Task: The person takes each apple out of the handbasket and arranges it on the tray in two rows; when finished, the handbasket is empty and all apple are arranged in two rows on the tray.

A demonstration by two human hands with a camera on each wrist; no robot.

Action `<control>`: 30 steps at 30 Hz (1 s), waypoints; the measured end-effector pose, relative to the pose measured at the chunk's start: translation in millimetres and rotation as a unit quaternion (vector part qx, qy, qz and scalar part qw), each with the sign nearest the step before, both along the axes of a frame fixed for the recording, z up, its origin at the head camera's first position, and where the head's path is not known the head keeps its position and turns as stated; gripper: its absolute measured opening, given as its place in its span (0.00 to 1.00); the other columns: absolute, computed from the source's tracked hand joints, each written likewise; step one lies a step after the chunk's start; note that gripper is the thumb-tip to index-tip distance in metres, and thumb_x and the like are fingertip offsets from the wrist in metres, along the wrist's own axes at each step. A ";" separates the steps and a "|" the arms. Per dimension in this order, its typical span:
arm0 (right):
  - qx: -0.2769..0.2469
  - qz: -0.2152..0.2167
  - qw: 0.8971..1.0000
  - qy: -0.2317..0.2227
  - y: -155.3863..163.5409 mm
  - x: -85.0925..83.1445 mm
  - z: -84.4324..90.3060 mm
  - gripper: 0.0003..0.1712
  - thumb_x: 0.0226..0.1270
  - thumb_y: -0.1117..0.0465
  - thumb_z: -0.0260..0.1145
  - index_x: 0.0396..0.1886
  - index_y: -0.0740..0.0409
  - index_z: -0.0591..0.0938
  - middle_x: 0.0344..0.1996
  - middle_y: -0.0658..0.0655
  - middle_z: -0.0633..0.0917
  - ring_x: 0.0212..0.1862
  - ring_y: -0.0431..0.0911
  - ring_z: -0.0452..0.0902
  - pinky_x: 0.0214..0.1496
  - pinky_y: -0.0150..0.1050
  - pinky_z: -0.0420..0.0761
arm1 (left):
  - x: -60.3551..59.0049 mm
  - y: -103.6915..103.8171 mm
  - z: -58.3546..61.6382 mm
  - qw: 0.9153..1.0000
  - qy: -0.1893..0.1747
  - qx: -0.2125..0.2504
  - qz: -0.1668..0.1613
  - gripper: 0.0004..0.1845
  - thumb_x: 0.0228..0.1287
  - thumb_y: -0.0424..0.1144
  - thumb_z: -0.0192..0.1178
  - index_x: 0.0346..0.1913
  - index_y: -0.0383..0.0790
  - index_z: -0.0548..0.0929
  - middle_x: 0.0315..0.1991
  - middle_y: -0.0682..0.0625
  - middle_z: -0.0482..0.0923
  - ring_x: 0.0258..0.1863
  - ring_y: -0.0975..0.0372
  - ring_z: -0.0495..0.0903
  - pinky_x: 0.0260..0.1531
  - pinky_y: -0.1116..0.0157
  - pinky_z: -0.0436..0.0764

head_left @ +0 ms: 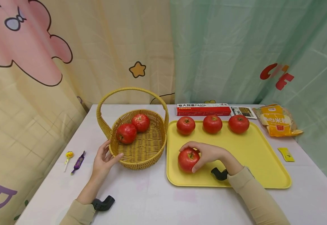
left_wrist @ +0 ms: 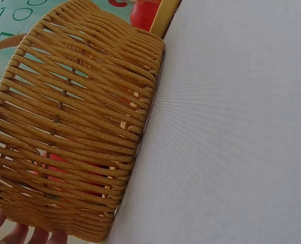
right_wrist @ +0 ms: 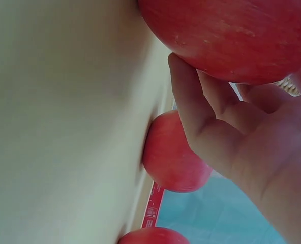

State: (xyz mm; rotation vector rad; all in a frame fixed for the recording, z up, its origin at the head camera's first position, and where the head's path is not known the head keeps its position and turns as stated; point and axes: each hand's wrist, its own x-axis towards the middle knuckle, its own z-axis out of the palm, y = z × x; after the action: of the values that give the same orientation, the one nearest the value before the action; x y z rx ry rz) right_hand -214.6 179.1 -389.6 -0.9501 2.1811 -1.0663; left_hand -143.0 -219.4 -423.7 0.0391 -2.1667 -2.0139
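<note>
My right hand (head_left: 205, 153) curls over a red apple (head_left: 188, 159) on the yellow tray (head_left: 253, 150), fingers and thumb round it; the right wrist view shows this apple (right_wrist: 232, 35) against my fingers (right_wrist: 191, 96). Three more apples (head_left: 185, 125) (head_left: 212, 123) (head_left: 238, 123) line the tray's far edge. My left hand (head_left: 103, 159) rests on the near left side of the wicker basket (head_left: 141, 153), thumb on its wall, fingers straight. Two apples (head_left: 126, 132) (head_left: 141, 122) lie inside. In the left wrist view the basket (left_wrist: 74, 127) fills the left half, fingertips (left_wrist: 18, 235) at its base.
A red pasta box (head_left: 203, 109), a small card (head_left: 243, 111) and a yellow snack bag (head_left: 277, 120) lie behind the tray. A yellow sachet (head_left: 286, 154) sits right of it. A lollipop (head_left: 68, 156) and a purple candy (head_left: 78, 162) lie at the table's left. Curtains hang behind.
</note>
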 end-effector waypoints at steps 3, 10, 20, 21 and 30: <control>0.011 -0.005 1.000 0.000 -2.2 0.8 0.6 0.39 0.41 0.54 0.79 0.56 0.42 0.71 0.53 0.47 0.73 0.57 0.48 0.65 0.52 0.41 0.77 | -0.1 -0.7 -0.1 1.000 0.005 0.003 0.000 0.40 0.58 0.28 0.63 0.70 0.38 0.54 0.71 0.41 0.47 0.68 0.43 0.55 0.46 0.79 0.74; 0.012 -0.020 1.000 0.013 -3.7 2.6 6.5 0.46 0.46 0.51 0.77 0.64 0.54 0.66 0.59 0.54 0.71 0.60 0.50 0.64 0.58 0.48 0.74 | 0.5 -0.7 1.1 1.000 0.010 0.003 -0.001 0.40 0.58 0.27 0.63 0.70 0.37 0.54 0.71 0.41 0.47 0.68 0.43 0.55 0.46 0.78 0.74; -0.108 -0.061 0.990 0.069 -18.6 5.5 41.0 0.31 0.60 0.55 0.68 0.62 0.53 0.69 0.59 0.54 0.72 0.61 0.52 0.67 0.63 0.50 0.70 | -0.5 -1.4 -1.5 1.000 0.006 -0.018 0.000 0.40 0.58 0.30 0.64 0.70 0.37 0.54 0.71 0.43 0.48 0.67 0.44 0.56 0.49 0.77 0.73; -0.116 -0.067 0.988 0.074 -23.6 5.5 45.5 0.31 0.60 0.55 0.68 0.62 0.52 0.70 0.59 0.53 0.72 0.61 0.50 0.67 0.63 0.49 0.70 | -1.0 -1.7 -2.0 1.000 0.005 -0.018 0.001 0.40 0.58 0.30 0.64 0.70 0.38 0.54 0.71 0.43 0.48 0.67 0.44 0.56 0.48 0.77 0.73; -0.208 -0.123 0.969 0.043 -79.0 6.6 79.6 0.30 0.61 0.55 0.68 0.61 0.55 0.71 0.57 0.52 0.75 0.61 0.49 0.69 0.62 0.49 0.70 | -0.9 -1.7 -2.2 1.000 0.002 -0.011 0.001 0.41 0.58 0.30 0.65 0.70 0.38 0.54 0.71 0.43 0.48 0.67 0.44 0.56 0.48 0.77 0.74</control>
State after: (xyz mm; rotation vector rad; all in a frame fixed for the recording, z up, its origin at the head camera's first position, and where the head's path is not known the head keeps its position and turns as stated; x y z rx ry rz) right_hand -208.0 100.0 -310.1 -0.9270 2.2316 -1.6784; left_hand -143.9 -221.1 -425.9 0.0341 -2.1852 -1.9863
